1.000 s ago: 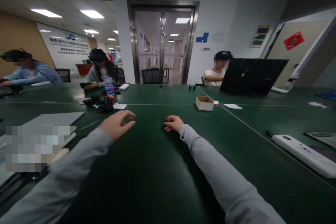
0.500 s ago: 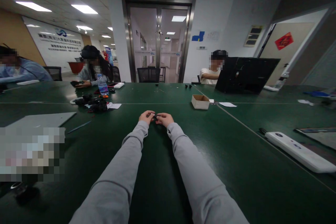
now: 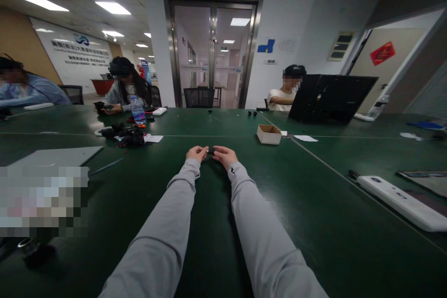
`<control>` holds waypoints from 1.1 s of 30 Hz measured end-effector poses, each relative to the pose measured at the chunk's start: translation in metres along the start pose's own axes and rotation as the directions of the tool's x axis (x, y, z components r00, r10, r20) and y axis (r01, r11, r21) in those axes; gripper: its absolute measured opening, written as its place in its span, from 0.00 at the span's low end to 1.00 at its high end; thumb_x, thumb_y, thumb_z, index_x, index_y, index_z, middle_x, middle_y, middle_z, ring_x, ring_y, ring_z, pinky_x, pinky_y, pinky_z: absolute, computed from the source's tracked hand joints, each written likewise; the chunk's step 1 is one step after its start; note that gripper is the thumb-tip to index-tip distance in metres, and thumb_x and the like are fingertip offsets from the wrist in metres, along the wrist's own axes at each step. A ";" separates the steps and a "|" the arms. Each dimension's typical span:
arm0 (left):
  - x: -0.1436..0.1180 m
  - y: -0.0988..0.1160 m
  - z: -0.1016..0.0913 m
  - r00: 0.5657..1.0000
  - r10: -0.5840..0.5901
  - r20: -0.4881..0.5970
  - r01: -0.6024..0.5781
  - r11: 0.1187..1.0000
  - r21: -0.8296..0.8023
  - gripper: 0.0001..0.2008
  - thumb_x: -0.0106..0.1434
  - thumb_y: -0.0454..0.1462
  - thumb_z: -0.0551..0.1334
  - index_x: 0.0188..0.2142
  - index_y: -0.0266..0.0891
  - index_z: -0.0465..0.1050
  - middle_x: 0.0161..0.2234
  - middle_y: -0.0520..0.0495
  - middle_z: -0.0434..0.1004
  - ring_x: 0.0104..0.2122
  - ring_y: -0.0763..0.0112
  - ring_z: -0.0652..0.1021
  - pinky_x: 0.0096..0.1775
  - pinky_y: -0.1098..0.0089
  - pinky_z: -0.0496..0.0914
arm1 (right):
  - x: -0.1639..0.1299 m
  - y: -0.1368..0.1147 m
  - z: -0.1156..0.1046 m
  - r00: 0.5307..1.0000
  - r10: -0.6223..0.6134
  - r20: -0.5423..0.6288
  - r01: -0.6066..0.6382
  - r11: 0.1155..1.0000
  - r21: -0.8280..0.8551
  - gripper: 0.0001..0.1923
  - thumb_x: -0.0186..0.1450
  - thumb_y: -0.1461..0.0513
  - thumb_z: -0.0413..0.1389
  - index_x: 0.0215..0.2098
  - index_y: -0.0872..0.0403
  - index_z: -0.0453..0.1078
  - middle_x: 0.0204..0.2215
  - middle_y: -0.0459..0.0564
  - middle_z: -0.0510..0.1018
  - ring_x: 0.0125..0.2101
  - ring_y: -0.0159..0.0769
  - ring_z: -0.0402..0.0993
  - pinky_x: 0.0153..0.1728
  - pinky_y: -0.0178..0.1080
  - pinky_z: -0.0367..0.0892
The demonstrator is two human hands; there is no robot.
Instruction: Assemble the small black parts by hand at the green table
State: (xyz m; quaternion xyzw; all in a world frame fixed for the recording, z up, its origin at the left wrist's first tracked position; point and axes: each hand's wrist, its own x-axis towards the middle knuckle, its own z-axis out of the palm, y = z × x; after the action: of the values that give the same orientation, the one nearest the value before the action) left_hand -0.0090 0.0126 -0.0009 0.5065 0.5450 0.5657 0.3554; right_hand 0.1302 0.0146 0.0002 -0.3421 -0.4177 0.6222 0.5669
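Two hands (image 3: 211, 153) pinch small black part (image 3: 210, 151) | bottle label (image 3: 138, 114) unreadable

Both arms stretch straight out from the bottom of the frame toward its centre, in grey sleeves that narrow toward the wrists. The left hand (image 3: 197, 153) and right hand (image 3: 224, 155) meet just above mid-frame, knuckles up, fingers curled inward with the fingertips pinched together facing each other, almost touching; both wrists lie low and level
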 end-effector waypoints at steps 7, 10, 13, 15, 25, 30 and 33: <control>-0.004 0.005 -0.006 1.000 -0.014 -0.011 0.016 0.981 0.195 0.19 0.48 0.52 0.60 0.18 0.37 0.67 0.16 0.51 0.69 0.17 0.76 0.69 0.23 0.74 0.64 | -0.008 -0.007 0.000 0.997 0.010 0.070 -0.009 1.000 -0.009 0.16 0.46 0.74 0.59 0.33 0.56 0.71 0.29 0.48 0.74 0.29 0.31 0.73 0.32 0.34 0.73; -0.006 0.009 -0.007 1.000 -0.005 -0.014 0.008 0.961 0.276 0.21 0.50 0.54 0.57 0.17 0.38 0.66 0.15 0.51 0.69 0.17 0.76 0.69 0.24 0.74 0.64 | -0.010 -0.010 0.001 0.997 0.019 0.076 -0.018 1.000 -0.015 0.17 0.45 0.75 0.59 0.33 0.56 0.71 0.29 0.48 0.73 0.28 0.30 0.73 0.31 0.33 0.72; -0.006 0.009 -0.008 1.000 0.015 0.001 -0.015 0.957 0.288 0.21 0.50 0.54 0.56 0.17 0.39 0.67 0.14 0.51 0.68 0.17 0.75 0.69 0.24 0.74 0.63 | -0.011 -0.012 0.001 0.998 0.038 0.048 -0.036 0.999 -0.034 0.17 0.45 0.75 0.59 0.32 0.56 0.71 0.29 0.47 0.73 0.26 0.29 0.73 0.29 0.32 0.73; -0.005 0.005 -0.007 0.999 0.040 0.025 -0.045 0.964 0.260 0.20 0.50 0.54 0.56 0.18 0.39 0.67 0.15 0.52 0.69 0.18 0.75 0.69 0.24 0.74 0.63 | -0.011 -0.013 0.001 0.998 0.044 0.036 -0.043 0.998 -0.038 0.17 0.45 0.75 0.59 0.32 0.56 0.71 0.28 0.46 0.72 0.26 0.28 0.73 0.28 0.32 0.72; -0.003 0.002 -0.002 0.994 0.075 0.084 -0.077 0.997 0.022 0.17 0.48 0.49 0.60 0.23 0.36 0.67 0.17 0.53 0.67 0.18 0.78 0.66 0.23 0.75 0.62 | -0.011 -0.017 0.004 0.996 0.088 -0.029 -0.090 0.995 -0.042 0.08 0.51 0.68 0.60 0.31 0.59 0.69 0.19 0.47 0.73 0.19 0.29 0.72 0.22 0.31 0.70; -0.009 0.013 -0.003 0.995 0.038 0.096 -0.036 0.999 -0.023 0.16 0.47 0.47 0.62 0.26 0.35 0.70 0.19 0.51 0.70 0.19 0.77 0.68 0.22 0.76 0.62 | -0.011 -0.017 0.005 0.996 0.083 -0.032 -0.084 0.996 -0.030 0.09 0.51 0.64 0.61 0.28 0.58 0.67 0.13 0.42 0.68 0.15 0.28 0.69 0.17 0.30 0.67; -0.010 0.016 -0.005 0.993 0.017 0.114 -0.015 1.000 -0.025 0.16 0.46 0.47 0.62 0.28 0.35 0.71 0.22 0.49 0.72 0.20 0.76 0.69 0.21 0.76 0.62 | -0.012 -0.018 0.005 0.995 0.093 -0.032 -0.093 0.995 -0.018 0.09 0.52 0.63 0.61 0.27 0.59 0.66 0.13 0.44 0.68 0.15 0.29 0.69 0.16 0.30 0.66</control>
State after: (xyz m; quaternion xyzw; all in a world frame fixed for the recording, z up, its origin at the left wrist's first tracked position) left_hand -0.0091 -0.0003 0.0133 0.5380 0.5130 0.5452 0.3874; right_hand 0.1344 0.0026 0.0178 -0.3763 -0.3985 0.6384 0.5404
